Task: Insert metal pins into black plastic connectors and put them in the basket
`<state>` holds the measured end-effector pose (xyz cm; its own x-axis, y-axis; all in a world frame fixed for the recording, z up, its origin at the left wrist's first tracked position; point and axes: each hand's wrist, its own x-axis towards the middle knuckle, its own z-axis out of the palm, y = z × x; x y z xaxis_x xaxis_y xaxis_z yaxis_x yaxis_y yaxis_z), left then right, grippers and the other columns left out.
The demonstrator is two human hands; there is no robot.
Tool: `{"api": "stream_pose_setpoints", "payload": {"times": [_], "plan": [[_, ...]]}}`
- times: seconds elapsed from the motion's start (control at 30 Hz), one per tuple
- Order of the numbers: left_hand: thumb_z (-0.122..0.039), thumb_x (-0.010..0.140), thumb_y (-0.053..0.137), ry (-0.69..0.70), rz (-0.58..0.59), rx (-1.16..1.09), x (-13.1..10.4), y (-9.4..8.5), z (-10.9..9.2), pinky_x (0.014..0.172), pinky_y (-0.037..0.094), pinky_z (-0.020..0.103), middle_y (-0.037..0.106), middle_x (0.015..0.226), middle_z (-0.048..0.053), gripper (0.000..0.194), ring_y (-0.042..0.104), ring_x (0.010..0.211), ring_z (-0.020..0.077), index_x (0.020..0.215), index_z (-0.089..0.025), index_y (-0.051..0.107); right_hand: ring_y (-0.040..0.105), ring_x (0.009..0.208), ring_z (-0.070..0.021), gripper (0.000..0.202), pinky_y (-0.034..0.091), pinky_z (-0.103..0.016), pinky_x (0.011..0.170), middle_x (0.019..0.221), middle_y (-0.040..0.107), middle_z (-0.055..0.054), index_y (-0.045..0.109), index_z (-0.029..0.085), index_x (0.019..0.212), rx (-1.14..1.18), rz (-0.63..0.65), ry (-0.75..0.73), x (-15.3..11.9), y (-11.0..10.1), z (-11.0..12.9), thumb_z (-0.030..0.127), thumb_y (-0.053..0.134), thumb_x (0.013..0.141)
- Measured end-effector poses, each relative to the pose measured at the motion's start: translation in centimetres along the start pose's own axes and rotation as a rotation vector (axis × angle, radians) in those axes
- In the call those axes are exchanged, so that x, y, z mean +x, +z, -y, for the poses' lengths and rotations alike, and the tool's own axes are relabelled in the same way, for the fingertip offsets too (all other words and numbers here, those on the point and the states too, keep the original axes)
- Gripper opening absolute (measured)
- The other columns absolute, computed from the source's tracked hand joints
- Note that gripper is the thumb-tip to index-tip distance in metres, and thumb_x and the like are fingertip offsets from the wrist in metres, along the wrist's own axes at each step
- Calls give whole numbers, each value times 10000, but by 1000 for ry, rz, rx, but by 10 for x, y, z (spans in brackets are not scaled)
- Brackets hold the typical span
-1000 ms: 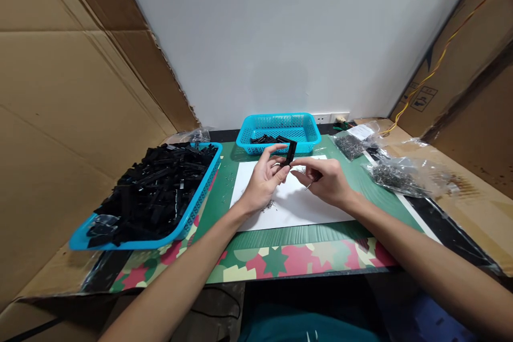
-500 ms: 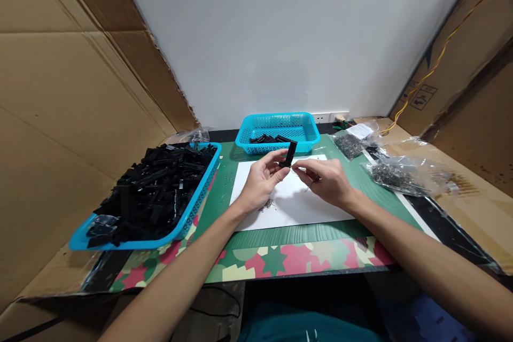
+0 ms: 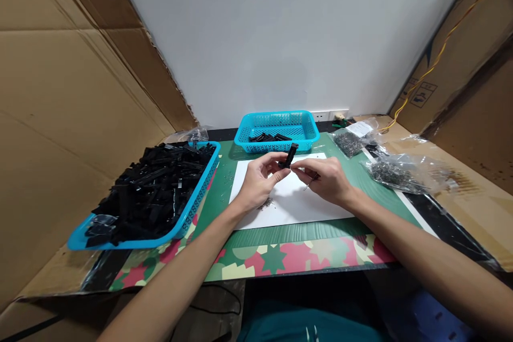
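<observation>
My left hand (image 3: 260,179) is closed on a small black plastic part (image 3: 292,155), pinched between thumb and fingers above the white sheet (image 3: 296,206). The part leans, its upper end pointing up and to the right. Close against its lower end are the pinched fingertips of my right hand (image 3: 326,177). A thin metal tool (image 3: 308,186) sticks out below the right palm, held within the curled fingers. Whatever tiny piece the right fingertips may pinch is too small to make out. Beside my left wrist, a little heap of small metal pieces (image 3: 266,203) lies on the sheet.
At the left, a blue basket (image 3: 196,208) is heaped with black plastic parts (image 3: 156,181). Another blue basket (image 3: 276,147) at the back holds several black parts. Two clear bags of small metal pieces (image 3: 348,143) (image 3: 393,175) lie at the right. Cardboard walls flank the table.
The black part has tipped, so its upper end sits lower and shows a different side. Both hands stay in nearly the same place.
</observation>
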<state>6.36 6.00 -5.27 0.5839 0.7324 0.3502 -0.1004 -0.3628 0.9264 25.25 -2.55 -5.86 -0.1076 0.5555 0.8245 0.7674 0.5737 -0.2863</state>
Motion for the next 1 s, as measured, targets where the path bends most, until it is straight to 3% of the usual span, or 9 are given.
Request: {"api": "stream_pose_setpoints", "payload": {"times": [0.33, 0.53, 0.77, 0.87, 1.0], "plan": [[-330, 778, 894, -3, 57, -6, -2, -3, -1, 867, 582, 356, 798, 1067, 91, 392, 723, 924, 206, 1133, -190, 800, 480, 501, -104, 203, 401, -247, 521, 627, 670, 10, 766, 205, 857, 147, 115, 96, 0, -5, -4, 297, 655, 1000], [-336, 698, 949, -10, 19, -74, 0, -1, 0, 886, 610, 383, 808, 1041, 104, 423, 754, 941, 224, 1053, -165, 794, 387, 476, -92, 196, 332, -244, 477, 572, 580, 31, 749, 184, 836, 231, 92, 171, 2, -7, 3, 290, 669, 980], [-347, 655, 978, -91, 13, -171, 0, -3, 1, 799, 630, 360, 817, 1034, 122, 468, 765, 903, 228, 1044, -159, 799, 393, 432, -77, 217, 331, -229, 464, 535, 580, 49, 741, 191, 854, 157, 36, 49, -2, -3, 4, 274, 621, 1014], [-364, 650, 981, -122, 8, -191, 0, -2, 0, 732, 621, 351, 818, 1010, 121, 492, 752, 830, 214, 1057, -156, 798, 472, 424, -73, 190, 375, -227, 479, 578, 669, 40, 759, 207, 915, 50, 4, -50, -2, -5, 4, 228, 600, 1017], [-360, 664, 974, -114, 25, -207, 1, 0, -2, 762, 622, 354, 818, 1038, 120, 469, 757, 874, 220, 1057, -168, 805, 615, 488, -96, 202, 452, -240, 521, 704, 780, 6, 772, 225, 915, -89, 24, -132, 0, -9, 2, 191, 594, 1005]]}}
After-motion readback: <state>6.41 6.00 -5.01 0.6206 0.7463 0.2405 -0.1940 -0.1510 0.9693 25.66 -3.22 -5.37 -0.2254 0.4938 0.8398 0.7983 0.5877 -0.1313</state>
